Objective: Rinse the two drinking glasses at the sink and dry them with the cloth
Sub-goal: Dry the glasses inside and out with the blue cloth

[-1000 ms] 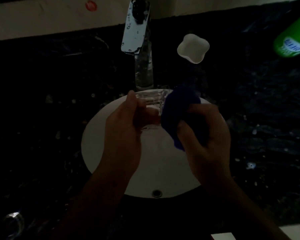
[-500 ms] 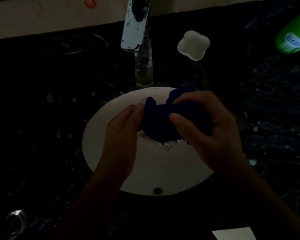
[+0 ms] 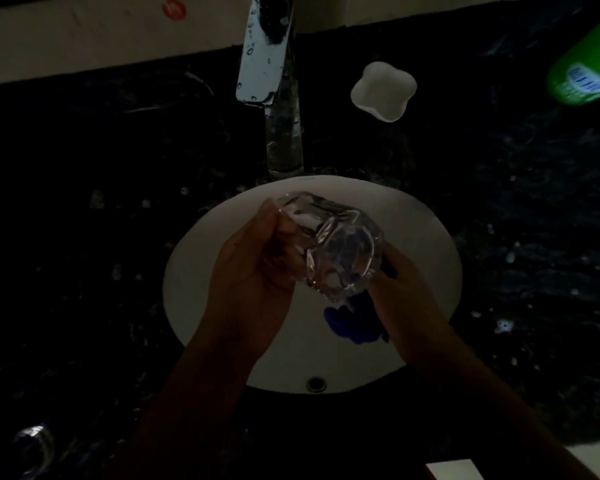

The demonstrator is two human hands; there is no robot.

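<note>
Dark counter; tap, dish, bottle behind glass.

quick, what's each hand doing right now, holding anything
Left hand: grips the drinking glass, tilted over the sink.
Right hand: holds the blue cloth under the glass.
</note>
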